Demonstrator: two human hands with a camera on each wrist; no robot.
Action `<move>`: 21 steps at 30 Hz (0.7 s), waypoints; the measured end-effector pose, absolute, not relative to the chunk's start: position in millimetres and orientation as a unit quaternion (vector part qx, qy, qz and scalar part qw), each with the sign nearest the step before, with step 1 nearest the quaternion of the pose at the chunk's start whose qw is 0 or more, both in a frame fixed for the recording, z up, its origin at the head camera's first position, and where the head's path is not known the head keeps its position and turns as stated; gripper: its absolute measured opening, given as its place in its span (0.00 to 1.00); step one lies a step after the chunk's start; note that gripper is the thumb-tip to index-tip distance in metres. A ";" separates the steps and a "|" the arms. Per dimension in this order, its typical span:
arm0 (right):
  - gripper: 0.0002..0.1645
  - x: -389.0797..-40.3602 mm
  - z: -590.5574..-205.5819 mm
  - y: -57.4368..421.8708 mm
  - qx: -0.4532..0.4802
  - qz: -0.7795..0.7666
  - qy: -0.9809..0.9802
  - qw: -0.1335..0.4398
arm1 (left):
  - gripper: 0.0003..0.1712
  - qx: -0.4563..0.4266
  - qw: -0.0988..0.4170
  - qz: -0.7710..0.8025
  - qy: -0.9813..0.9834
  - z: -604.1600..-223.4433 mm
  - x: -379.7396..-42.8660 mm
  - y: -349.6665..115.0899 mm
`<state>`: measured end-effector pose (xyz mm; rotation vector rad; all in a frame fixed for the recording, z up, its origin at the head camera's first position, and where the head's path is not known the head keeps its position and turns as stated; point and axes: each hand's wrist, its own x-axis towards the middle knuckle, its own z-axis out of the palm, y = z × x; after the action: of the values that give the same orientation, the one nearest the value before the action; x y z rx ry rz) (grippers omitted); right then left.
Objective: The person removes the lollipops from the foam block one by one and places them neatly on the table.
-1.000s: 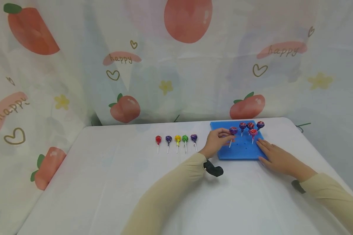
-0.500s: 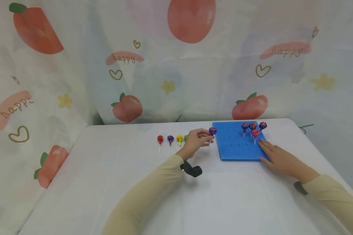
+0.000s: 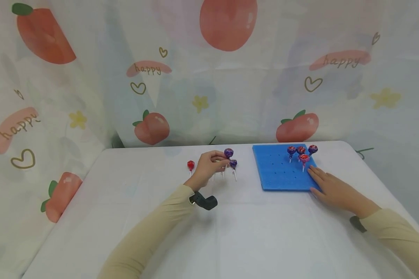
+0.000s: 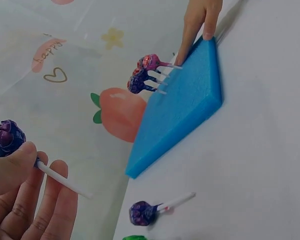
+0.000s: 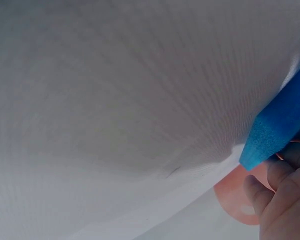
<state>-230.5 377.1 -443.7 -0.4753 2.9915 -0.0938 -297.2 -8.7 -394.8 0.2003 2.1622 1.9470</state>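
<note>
My left hand (image 3: pixel 206 167) pinches a purple lollipop (image 3: pixel 228 153) just under its wrapped head, above the row on the table. In the left wrist view its white stick (image 4: pixel 65 179) slants across the fingers. Beneath it, another purple lollipop (image 3: pixel 233 164) lies on the cloth, and a red lollipop (image 3: pixel 190 165) lies left of the hand. The hand mostly hides the ones between. My right hand (image 3: pixel 331 190) rests with extended fingers on the right edge of a blue foam board (image 3: pixel 276 179). Several lollipops, including a pink-red one (image 3: pixel 303 158), stand in the board's far right part.
Small holes dot the blue board. A white cloth (image 3: pixel 160 232) covers the table, and a printed curtain (image 3: pixel 230 89) hangs behind its far edge. A dark strap end (image 3: pixel 205 201) dangles from the left wrist.
My left hand has carried the purple lollipop leftward, from over the blue board to above the lollipop row. The right hand has stayed at the board's edge.
</note>
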 end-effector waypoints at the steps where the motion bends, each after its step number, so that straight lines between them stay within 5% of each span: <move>1: 0.47 -230.5 -443.6 377.1 -0.157 -0.030 0.986 0.055 | 0.15 0.063 0.107 0.663 0.739 -393.7 -297.6 -13.4; 21: 0.47 -230.1 -443.0 376.7 -0.159 -0.031 0.985 0.056 | 0.16 -0.039 0.050 0.649 0.759 -404.1 -303.9 -96.4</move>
<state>-230.1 376.7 -443.0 -0.4833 2.9891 -0.0952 -303.9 -96.4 -404.1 -0.1189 2.3105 1.9754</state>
